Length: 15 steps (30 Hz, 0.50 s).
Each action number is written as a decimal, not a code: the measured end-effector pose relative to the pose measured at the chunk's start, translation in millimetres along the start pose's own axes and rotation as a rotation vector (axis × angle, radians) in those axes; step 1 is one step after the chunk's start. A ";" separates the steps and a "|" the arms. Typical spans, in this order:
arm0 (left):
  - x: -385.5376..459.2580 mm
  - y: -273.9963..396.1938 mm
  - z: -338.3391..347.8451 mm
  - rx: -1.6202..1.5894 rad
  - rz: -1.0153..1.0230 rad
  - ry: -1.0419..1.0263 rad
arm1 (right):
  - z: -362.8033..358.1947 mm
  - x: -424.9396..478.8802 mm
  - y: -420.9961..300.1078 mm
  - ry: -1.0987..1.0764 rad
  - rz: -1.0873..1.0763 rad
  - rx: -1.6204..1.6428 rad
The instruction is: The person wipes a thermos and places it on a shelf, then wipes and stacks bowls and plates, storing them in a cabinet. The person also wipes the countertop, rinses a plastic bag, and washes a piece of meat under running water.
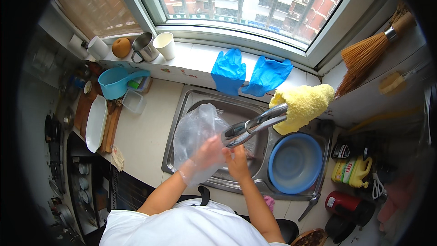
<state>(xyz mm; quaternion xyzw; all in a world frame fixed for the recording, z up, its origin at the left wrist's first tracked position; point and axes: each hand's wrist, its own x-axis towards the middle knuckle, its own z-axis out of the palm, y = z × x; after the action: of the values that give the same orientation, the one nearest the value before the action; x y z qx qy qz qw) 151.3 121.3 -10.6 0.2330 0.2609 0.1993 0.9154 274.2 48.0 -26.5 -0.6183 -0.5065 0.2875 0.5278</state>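
Note:
A clear plastic bag covers my left hand and its wrist over the left bowl of the stainless steel sink. The blurred fingers reach toward the chrome faucet; whether they pinch anything is hidden. My right hand is just below the faucet's near end, fingers apart and nothing visible in them. The faucet partly hides its fingertips. Something pinkish, too unclear to name, lies in the sink beside that hand. A yellow terry cloth is draped over the faucet's far end.
A blue plastic basin occupies the sink's right side. Two blue gloves hang over the window ledge. Leftward are a light-blue dipper, a clear container and a white dish. A yellow jug and red kettle stand right.

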 end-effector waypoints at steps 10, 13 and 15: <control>19.8 -23.1 -90.9 0.840 0.591 0.125 | 28.4 -36.1 -20.1 0.096 -0.057 -0.042; 33.5 -32.9 -88.2 0.574 0.438 0.469 | 22.6 -33.4 -29.5 0.018 -0.107 -0.114; 36.4 -28.7 -77.3 0.455 0.360 0.638 | 17.9 -24.4 -40.1 -0.016 -0.263 -0.233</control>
<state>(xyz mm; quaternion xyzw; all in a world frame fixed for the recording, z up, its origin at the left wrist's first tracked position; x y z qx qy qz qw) 142.8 140.7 -98.1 0.3975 0.5233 0.3553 0.6647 237.5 28.9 1.9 -0.6013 -0.6173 0.1602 0.4814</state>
